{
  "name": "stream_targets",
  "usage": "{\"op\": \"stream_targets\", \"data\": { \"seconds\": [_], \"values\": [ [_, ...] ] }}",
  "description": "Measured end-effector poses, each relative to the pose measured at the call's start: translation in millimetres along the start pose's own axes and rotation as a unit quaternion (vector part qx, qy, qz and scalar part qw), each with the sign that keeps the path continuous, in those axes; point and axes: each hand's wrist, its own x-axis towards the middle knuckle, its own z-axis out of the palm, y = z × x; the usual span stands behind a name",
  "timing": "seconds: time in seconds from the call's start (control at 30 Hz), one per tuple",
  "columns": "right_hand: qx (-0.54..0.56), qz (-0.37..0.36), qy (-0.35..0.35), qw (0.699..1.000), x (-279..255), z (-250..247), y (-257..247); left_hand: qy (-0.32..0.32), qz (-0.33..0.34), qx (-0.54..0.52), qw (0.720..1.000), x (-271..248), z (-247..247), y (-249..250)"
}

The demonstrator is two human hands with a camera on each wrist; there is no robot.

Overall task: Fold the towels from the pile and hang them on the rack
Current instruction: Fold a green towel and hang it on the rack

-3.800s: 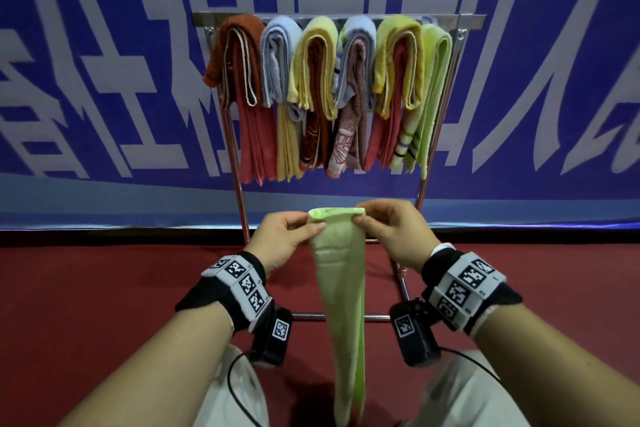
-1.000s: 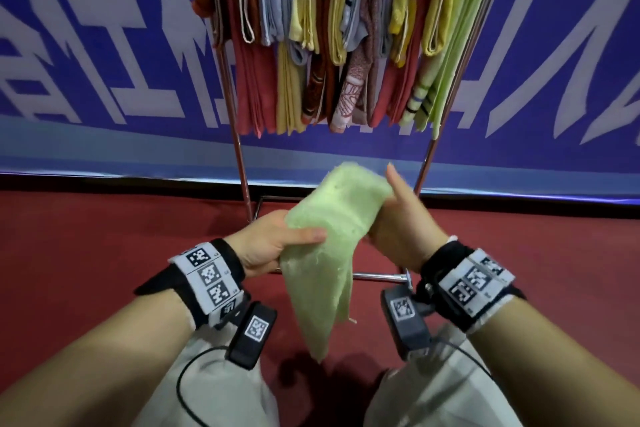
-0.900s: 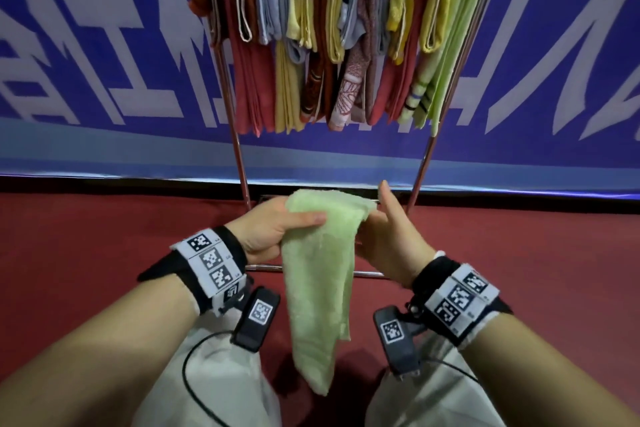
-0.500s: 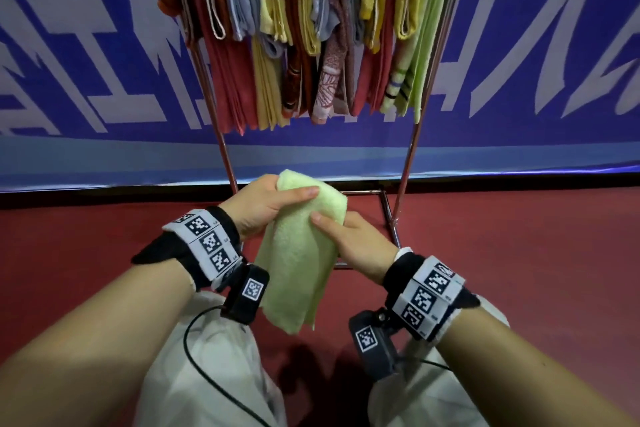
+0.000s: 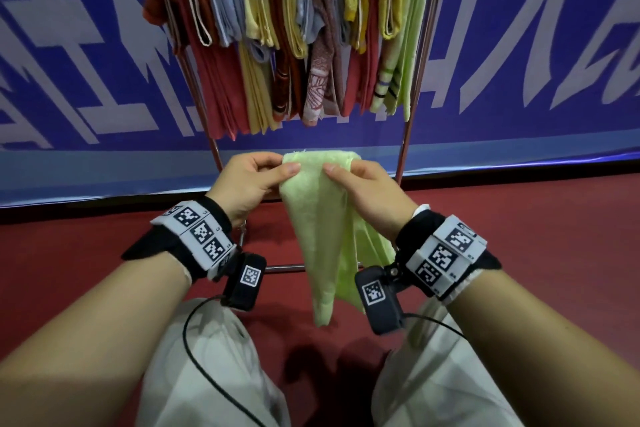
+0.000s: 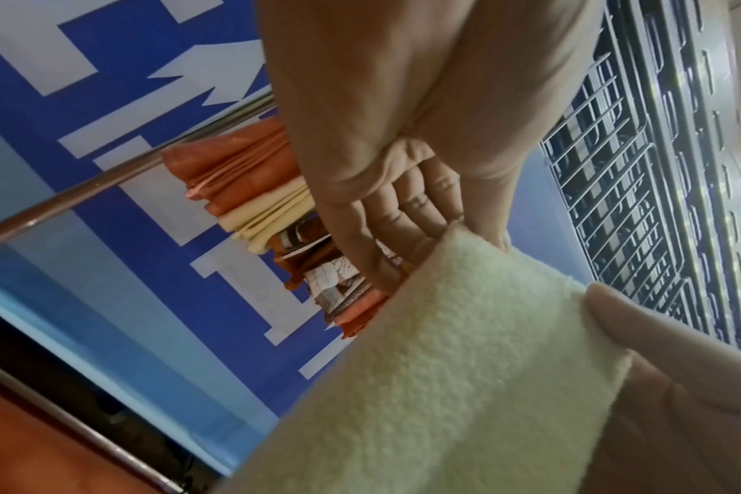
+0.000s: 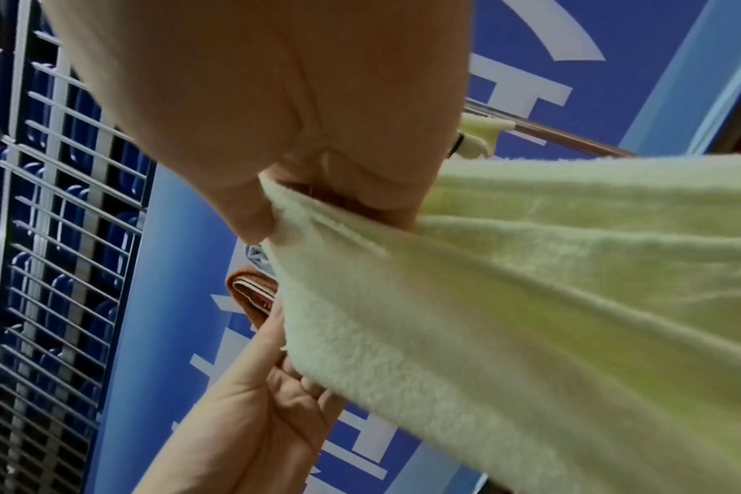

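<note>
Pinching fluffy, folded lime towel [image 5: 323,222]

Moderately bright and evenly lit from above in the head view, with saturated colours. Softly shadowed on the red floor [image 5: 536,218] at lower centre. Bent strongly toward the edges. Dimmer and blurred in both wrist views, smeared across the close green towel [image 7: 529,300]. Glinting at the right edge of the left wrist view.

Black wristbands [image 5: 152,248], white coded blocks [image 5: 446,255], pale trousers [image 5: 211,378].

Hung towels [image 5: 287,28] fill the rack [image 5: 406,139] side to side. Open room below their hems; floor [image 5: 519,253] open either side.
</note>
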Motion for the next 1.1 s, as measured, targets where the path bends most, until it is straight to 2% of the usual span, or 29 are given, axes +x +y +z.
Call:
{"op": "stream_targets", "data": {
  "seconds": [0.17,0.3,0.53,0.8,1.03,1.1],
  "values": [
    [0.034,0.02,-0.023,0.999,-2,-8,-9,-0.011,0.008,0.014,1.0,5,6,6],
    [0.071,0.03,-0.039,0.996,-5,-10,-11,0.009,0.008,-0.003,1.0,4,8,5],
    [0.088,0.02,-0.046,0.995,-4,-6,-13,0.004,-0.002,-0.031,0.999,-3,3,6],
    [0.123,0.02,-0.037,0.992,-1,-4,-20,-0.078,-0.035,-0.05,0.995,-11,0,-7],
    [0.142,0.047,-0.044,0.988,-1,-9,-19,-0.051,-0.042,-0.055,0.996,-14,6,-24],
    [0.162,0.052,-0.065,0.983,-4,-8,-24,-0.043,-0.041,-0.054,0.997,-16,7,-29]
  ]
}}
